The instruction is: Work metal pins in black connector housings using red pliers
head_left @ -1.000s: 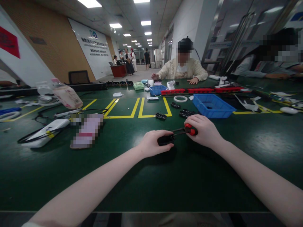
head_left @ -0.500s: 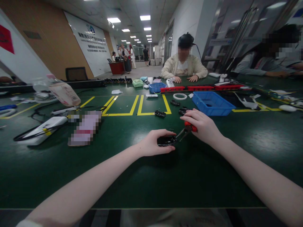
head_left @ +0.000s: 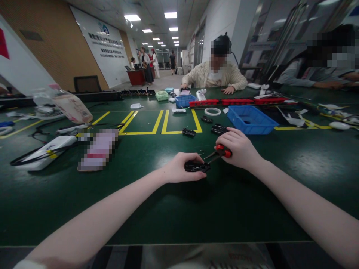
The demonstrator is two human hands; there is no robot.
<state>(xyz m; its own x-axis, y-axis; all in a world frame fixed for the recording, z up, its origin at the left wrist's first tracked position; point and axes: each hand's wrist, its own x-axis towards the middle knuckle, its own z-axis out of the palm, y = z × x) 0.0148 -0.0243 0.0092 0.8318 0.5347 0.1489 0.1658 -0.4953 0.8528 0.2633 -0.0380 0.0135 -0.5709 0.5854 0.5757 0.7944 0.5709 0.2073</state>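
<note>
My left hand (head_left: 179, 168) is closed around a small black plastic part (head_left: 196, 166) that rests on the green table (head_left: 196, 209). My right hand (head_left: 238, 148) grips the red handle of a screwdriver (head_left: 220, 152). Its dark shaft slants down to the left and its tip meets the black part. Several tiny screws (head_left: 201, 151) lie on the table just beyond the part.
More black parts (head_left: 189, 132) lie near yellow floor-tape lines (head_left: 165, 123). A blue bin (head_left: 250, 119), a white tape ring (head_left: 212, 111) and red strips (head_left: 238, 101) sit farther back. A white device with cables (head_left: 46, 151) lies left. Two people sit across the table.
The camera has tilted a little. My right hand lifted the screwdriver handle so that the shaft slants more steeply, then eased back. My left hand stays on the black part.
</note>
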